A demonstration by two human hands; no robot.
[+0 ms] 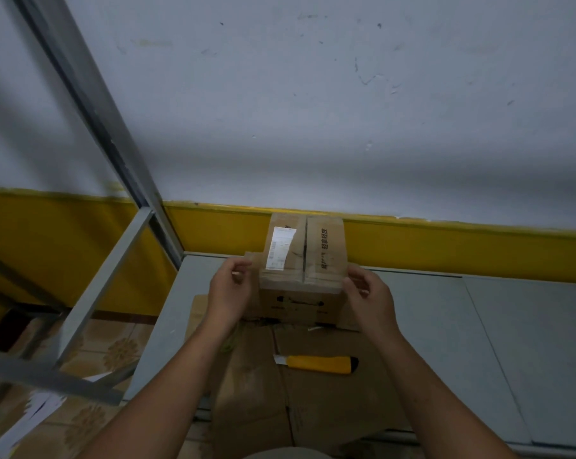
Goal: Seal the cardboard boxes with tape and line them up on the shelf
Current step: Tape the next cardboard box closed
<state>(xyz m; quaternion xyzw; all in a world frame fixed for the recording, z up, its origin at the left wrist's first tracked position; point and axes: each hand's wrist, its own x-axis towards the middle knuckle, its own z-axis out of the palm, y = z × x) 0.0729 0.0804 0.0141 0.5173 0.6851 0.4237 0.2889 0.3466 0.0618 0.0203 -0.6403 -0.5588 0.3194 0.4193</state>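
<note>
Centre frame, the cardboard box stands on flattened cardboard on the grey counter. The left hand pinches a tape end at its left edge; the right hand grips its right edge with curled fingers.

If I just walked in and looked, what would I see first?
Probably the brown cardboard box in the middle, in front of the yellow wall stripe. The left hand and right hand each seem to pinch an end of a strip of tape stretched over its top. Next comes the bright yellow utility knife, lying on flattened cardboard nearer the person.
</note>
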